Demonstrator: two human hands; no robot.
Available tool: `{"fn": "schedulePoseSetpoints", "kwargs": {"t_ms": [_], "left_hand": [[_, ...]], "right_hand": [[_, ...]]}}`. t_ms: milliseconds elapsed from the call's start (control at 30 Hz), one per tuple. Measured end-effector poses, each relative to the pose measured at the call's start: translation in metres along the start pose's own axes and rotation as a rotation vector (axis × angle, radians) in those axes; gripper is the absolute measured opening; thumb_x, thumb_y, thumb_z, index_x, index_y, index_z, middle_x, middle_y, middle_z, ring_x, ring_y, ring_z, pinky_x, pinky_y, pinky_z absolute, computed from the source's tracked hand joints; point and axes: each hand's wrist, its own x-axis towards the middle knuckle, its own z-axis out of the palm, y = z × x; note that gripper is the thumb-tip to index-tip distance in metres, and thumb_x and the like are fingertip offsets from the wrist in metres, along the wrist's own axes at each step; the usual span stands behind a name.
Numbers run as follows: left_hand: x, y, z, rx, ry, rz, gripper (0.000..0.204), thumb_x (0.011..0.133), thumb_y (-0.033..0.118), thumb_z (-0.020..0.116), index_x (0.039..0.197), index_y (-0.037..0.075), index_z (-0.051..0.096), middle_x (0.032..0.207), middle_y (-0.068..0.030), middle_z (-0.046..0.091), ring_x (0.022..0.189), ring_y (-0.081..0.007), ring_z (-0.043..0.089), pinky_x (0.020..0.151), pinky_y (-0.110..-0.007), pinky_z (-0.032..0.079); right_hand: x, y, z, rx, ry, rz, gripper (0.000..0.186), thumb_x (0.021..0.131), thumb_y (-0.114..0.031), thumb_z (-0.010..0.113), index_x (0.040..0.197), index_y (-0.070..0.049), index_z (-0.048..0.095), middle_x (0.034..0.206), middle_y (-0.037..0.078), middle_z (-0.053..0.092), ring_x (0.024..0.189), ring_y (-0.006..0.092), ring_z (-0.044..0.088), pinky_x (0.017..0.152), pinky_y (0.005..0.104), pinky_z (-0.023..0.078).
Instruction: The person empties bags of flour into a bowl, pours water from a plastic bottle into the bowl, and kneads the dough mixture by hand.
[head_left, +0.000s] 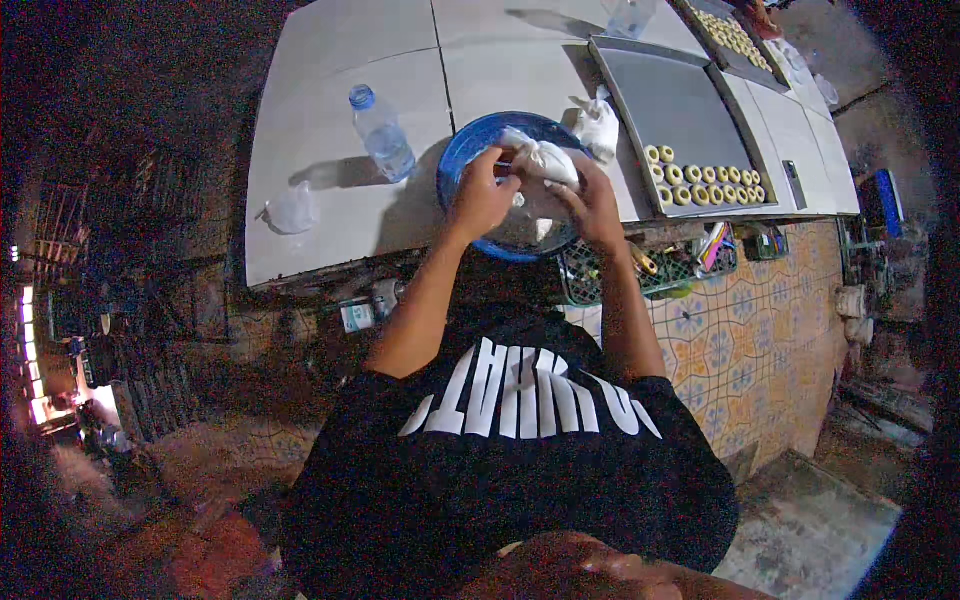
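Observation:
My left hand (482, 198) and my right hand (590, 208) are closed on a white bag (540, 158), held from either side above a blue basin (462, 150). The bag looks like thin plastic with a gathered, twisted part at its top. Some pale material lies lower in the basin, too shadowed to make out. Another filled white bag (598, 130) stands just right of the basin. To the left are a clear water bottle (385, 140) with a blue cap and a small crumpled translucent bag (292, 208).
A white tiled table (320, 95) bears a metal tray (680, 100) with several dough rings (700, 195), a dark phone-like object (793, 180), and, farther back, another filled tray (730, 45) and bottle (628, 15). Plastic crates (590, 265) with assorted items sit below the front edge.

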Motion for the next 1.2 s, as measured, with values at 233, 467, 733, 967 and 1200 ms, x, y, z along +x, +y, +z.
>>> {"fn": "schedulePoseSetpoints", "kwargs": {"t_ms": [233, 467, 733, 967, 1200], "left_hand": [[0.007, -0.016, 0.001, -0.033, 0.082, -0.022, 0.027, 0.082, 0.001, 0.063, 0.109, -0.002, 0.059, 0.102, -0.0126, 0.066, 0.092, -0.0223, 0.065, 0.081, -0.033, 0.051], [-0.003, -0.015, 0.009, -0.049, 0.046, -0.001, 0.040, 0.078, 0.003, 0.072, 0.115, 0.001, 0.057, 0.105, -0.0105, 0.065, 0.096, -0.0200, 0.064, 0.084, -0.032, 0.051], [0.002, -0.021, 0.011, -0.103, 0.041, 0.004, 0.041, 0.075, 0.001, 0.075, 0.113, 0.001, 0.058, 0.101, -0.0103, 0.066, 0.094, -0.0197, 0.064, 0.082, -0.034, 0.051], [-0.002, -0.020, 0.022, 0.113, 0.159, 0.067, 0.044, 0.074, 0.004, 0.076, 0.114, 0.000, 0.057, 0.102, -0.0136, 0.067, 0.090, -0.0215, 0.067, 0.078, -0.034, 0.053], [0.006, -0.019, 0.015, -0.092, 0.039, 0.061, 0.043, 0.074, 0.006, 0.078, 0.111, -0.001, 0.058, 0.097, -0.0095, 0.068, 0.086, -0.0179, 0.067, 0.078, -0.032, 0.053]], "right_hand": [[-0.006, 0.005, 0.000, 0.202, -0.100, 0.126, 0.057, 0.082, -0.007, 0.073, 0.133, 0.003, 0.048, 0.125, 0.009, 0.058, 0.115, 0.0188, 0.054, 0.099, 0.0335, 0.043], [-0.009, -0.015, 0.000, 0.284, -0.021, 0.305, 0.038, 0.085, -0.007, 0.068, 0.120, 0.004, 0.058, 0.111, 0.009, 0.065, 0.102, 0.0151, 0.059, 0.093, 0.0317, 0.046], [-0.011, -0.004, -0.002, 0.236, -0.014, 0.283, 0.035, 0.087, -0.011, 0.067, 0.118, 0.004, 0.060, 0.110, 0.009, 0.066, 0.102, 0.0151, 0.059, 0.091, 0.0311, 0.046], [-0.008, 0.015, 0.002, 0.086, 0.120, 0.189, 0.038, 0.086, -0.008, 0.067, 0.122, 0.003, 0.058, 0.111, 0.011, 0.065, 0.098, 0.0188, 0.062, 0.088, 0.0321, 0.050], [-0.006, -0.012, 0.003, -0.009, 0.163, 0.187, 0.036, 0.086, -0.011, 0.067, 0.118, 0.005, 0.060, 0.110, 0.014, 0.067, 0.101, 0.0197, 0.061, 0.091, 0.0340, 0.047]]}}
